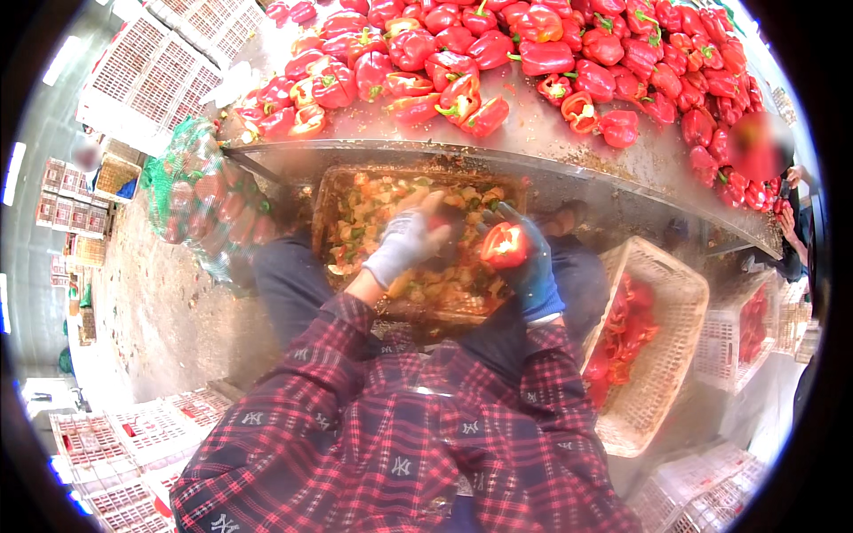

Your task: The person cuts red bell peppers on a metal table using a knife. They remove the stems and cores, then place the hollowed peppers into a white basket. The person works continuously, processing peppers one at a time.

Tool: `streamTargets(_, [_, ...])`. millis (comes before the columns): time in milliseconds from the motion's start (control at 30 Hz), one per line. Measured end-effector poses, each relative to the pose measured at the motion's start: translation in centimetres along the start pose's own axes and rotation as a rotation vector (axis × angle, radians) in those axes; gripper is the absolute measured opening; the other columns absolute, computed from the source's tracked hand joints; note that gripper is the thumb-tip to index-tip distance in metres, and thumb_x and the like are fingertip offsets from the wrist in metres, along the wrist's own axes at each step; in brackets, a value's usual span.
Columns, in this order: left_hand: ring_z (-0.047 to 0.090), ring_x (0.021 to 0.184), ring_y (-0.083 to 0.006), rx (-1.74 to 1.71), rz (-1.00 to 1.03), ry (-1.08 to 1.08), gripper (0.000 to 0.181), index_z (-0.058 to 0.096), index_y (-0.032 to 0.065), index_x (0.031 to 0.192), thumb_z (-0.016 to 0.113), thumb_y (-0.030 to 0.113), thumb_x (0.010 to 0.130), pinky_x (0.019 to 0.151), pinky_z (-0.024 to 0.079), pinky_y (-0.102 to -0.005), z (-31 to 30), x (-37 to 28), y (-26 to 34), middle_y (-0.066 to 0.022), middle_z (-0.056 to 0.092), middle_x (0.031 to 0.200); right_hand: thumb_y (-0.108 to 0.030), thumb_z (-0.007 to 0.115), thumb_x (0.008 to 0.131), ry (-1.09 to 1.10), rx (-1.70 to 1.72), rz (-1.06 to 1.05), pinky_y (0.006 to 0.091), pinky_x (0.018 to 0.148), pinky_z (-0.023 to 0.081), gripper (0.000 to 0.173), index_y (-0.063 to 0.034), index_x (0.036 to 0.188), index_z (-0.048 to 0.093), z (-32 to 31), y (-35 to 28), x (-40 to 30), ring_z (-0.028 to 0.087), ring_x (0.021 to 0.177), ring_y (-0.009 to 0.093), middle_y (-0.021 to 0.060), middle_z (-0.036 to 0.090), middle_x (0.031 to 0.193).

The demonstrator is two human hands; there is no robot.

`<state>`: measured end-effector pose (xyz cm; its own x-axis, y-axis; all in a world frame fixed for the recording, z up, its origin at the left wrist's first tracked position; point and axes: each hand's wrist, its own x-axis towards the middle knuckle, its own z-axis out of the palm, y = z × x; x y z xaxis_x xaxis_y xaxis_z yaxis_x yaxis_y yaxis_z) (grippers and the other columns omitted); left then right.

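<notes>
My left hand, in a pale grey glove, is over a crate of yellow, green and orange pepper scraps. A blurred red and dark shape lies by its fingers; whether they grip it is unclear. Right of it, my right hand, in a blue glove, holds a cut red bell pepper, its pale inside facing up. The scrap crate is between my knees, under the near edge of a metal table. Many red bell peppers are heaped on the table, a few of them cut open.
Right of my leg is a tilted plastic crate with red pepper pieces; another crate stands beyond. A green mesh sack of peppers is at left. Crates are stacked behind me on both sides. A co-worker's hands show at far right.
</notes>
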<state>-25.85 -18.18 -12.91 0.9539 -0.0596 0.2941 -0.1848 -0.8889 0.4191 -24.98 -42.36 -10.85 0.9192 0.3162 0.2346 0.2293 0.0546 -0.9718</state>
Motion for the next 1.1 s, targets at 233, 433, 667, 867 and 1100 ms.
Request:
streamTargets(233, [0.063, 0.095, -0.0372, -0.445, 0.366, -0.323, 0.038, 0.06, 0.0033, 0.115, 0.072, 0.018, 0.083, 0.082, 0.051, -0.0413, -3.2, 1.3, 9.2, -0.0188, 0.064, 0.105, -0.025, 0.056, 0.098, 0.019, -0.142, -0.122, 0.032, 0.099, 0.047, 0.045, -0.0016, 0.136, 0.053, 0.0, -0.9, 0.0, 0.059, 0.117, 0.023, 0.016, 0.061, 0.129])
streamTargets(433, [0.062, 0.085, -0.037, -1.107, -0.364, -0.819, 0.039, 0.058, 0.0035, 0.116, 0.072, 0.011, 0.081, 0.073, 0.052, -0.0405, -0.4, 1.1, 9.4, -0.0203, 0.062, 0.105, -0.03, 0.047, 0.101, -0.014, 0.414, 0.184, 0.0362, 0.106, 0.041, 0.043, -0.0032, 0.133, 0.055, -0.8, 2.0, -0.8, 0.052, 0.124, 0.024, 0.0169, 0.056, 0.135])
streamTargets(667, [0.064, 0.077, -0.0318, -0.224, 0.159, -0.288, 0.013, 0.065, 0.0072, 0.089, 0.068, 0.018, 0.084, 0.066, 0.052, -0.0397, 1.9, 0.5, 9.3, -0.0137, 0.065, 0.087, -0.022, 0.049, 0.1, 0.072, 0.45, 0.155, 0.0333, 0.093, 0.05, 0.038, 0.0024, 0.128, 0.056, -0.4, 2.8, -1.5, 0.061, 0.106, 0.02, 0.012, 0.064, 0.116])
streamTargets(867, [0.065, 0.083, -0.0314, -0.029, -0.024, -0.12, 0.02, 0.065, 0.0072, 0.092, 0.057, 0.026, 0.092, 0.075, 0.053, -0.043, 0.4, 2.6, 6.0, -0.016, 0.065, 0.086, -0.023, 0.047, 0.1, 0.105, 0.124, 0.049, 0.0339, 0.089, 0.053, 0.041, 0.0049, 0.129, 0.055, 0.2, 1.1, -2.0, 0.064, 0.099, 0.02, 0.0125, 0.064, 0.114])
streamTargets(1100, [0.067, 0.086, -0.0318, 0.087, 0.375, -0.403, 0.016, 0.062, 0.0077, 0.095, 0.059, 0.02, 0.085, 0.071, 0.054, -0.0424, -0.6, 3.3, 11.4, -0.0121, 0.064, 0.091, -0.022, 0.057, 0.093, 0.066, 0.926, 0.19, 0.0355, 0.094, 0.049, 0.038, -0.0004, 0.124, 0.055, 0.9, 0.2, -1.3, 0.06, 0.106, 0.021, 0.0104, 0.063, 0.113])
